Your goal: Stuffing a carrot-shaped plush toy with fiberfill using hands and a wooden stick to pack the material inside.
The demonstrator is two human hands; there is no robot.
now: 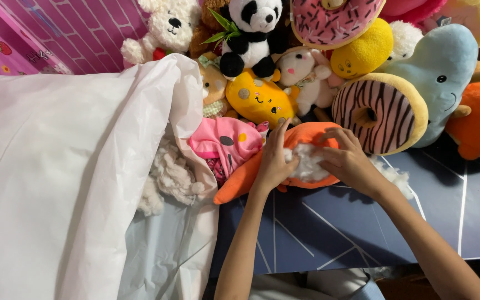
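The orange plush toy skin (306,139), soft fabric with an open seam, lay on the dark blue mat with pale lines (329,233) and served as the reference for all positions. A wad of white fibre stuffing (309,161) sat in its opening, bulging out at the middle.

The left hand (274,161) was laid on the left part of the toy skin, palm down, fingers extended and slightly spread, fingertips pointing away from the person and touching the fabric at the edge of the stuffing. It pressed rather than pinched.

The right hand (348,161) was on the right part of the toy skin, fingers curled inward with the tips against the stuffing and the rim of the opening. Whether they enclosed a tuft could not be told.

Left of the toy skin, touching it, lay a pink fabric plush piece with coloured spots (226,141). Further left, a large white plastic bag (56,166) stood open, with loose white stuffing (170,175) at its mouth. Beyond the toy skin, a yellow spotted plush (259,100) and a brown-striped doughnut plush (381,111) sat close by. A black and white panda plush (251,33) sat further back
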